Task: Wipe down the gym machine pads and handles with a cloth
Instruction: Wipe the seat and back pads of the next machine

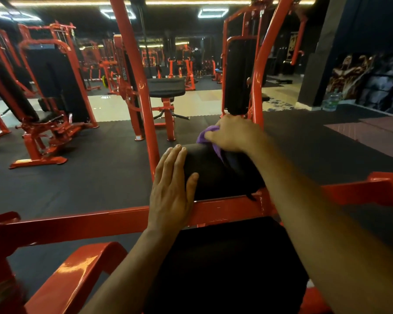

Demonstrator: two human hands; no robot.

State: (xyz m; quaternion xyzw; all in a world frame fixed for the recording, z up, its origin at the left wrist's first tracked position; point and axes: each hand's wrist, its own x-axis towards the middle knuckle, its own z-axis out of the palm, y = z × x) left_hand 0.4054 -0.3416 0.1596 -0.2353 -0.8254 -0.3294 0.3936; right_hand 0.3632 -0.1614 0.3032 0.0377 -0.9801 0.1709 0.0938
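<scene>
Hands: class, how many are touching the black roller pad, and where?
2. The left hand lies flat on the black roller pad's left end; the right hand presses a purple cloth on its far top.

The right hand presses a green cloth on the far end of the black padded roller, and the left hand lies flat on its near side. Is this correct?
Not quite: the cloth is purple, not green, as the head view shows. The rest holds: the right hand presses the purple cloth on the far end of the black padded roller, and the left hand lies flat on its near side.
</scene>
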